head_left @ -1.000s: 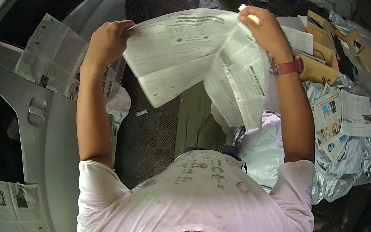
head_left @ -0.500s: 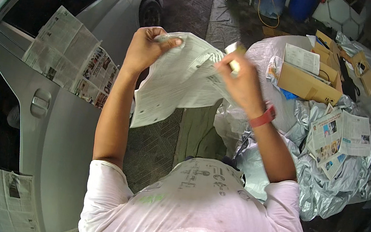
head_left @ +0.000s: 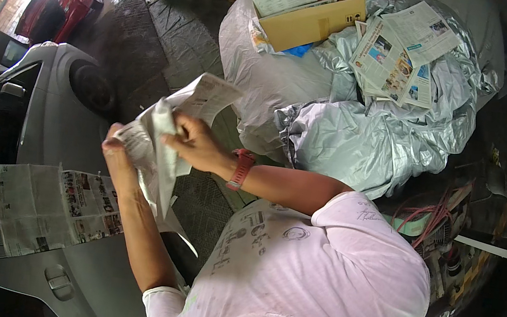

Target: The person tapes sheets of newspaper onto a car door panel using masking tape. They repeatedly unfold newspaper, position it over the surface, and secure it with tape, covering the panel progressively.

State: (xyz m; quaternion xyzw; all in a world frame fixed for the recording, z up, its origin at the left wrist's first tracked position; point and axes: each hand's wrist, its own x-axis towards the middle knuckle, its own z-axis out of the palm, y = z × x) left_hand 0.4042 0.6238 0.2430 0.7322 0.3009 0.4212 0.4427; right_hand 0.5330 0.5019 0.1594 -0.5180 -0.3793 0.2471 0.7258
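Note:
A loose newspaper sheet (head_left: pixel 204 101) is in front of me, bent and partly folded on itself. My left hand (head_left: pixel 116 155) grips its left side, fingers closed with the thumb on the paper. My right hand (head_left: pixel 199 145), a red watch (head_left: pixel 241 170) on its wrist, is closed round a pale roll (head_left: pixel 165 119) that looks like masking tape. The roll is pressed against the sheet and partly blends with it. Beside my left forearm, another newspaper sheet (head_left: pixel 58 209) hangs on the side of the grey car (head_left: pixel 114 275), over the lower edge of its window.
To the right, silver sheeting (head_left: pixel 358 150) lies crumpled on a covered bulk, with loose newspapers (head_left: pixel 387 60) on top. An open cardboard box (head_left: pixel 315 21) holds papers behind them. A red vehicle (head_left: pixel 61 5) stands far left. Reddish cables (head_left: pixel 430 216) lie at the right.
My view has turned to the right. The newspaper sheet, spread wide before, is now bent and folded together, with my hands lower and closer to each other.

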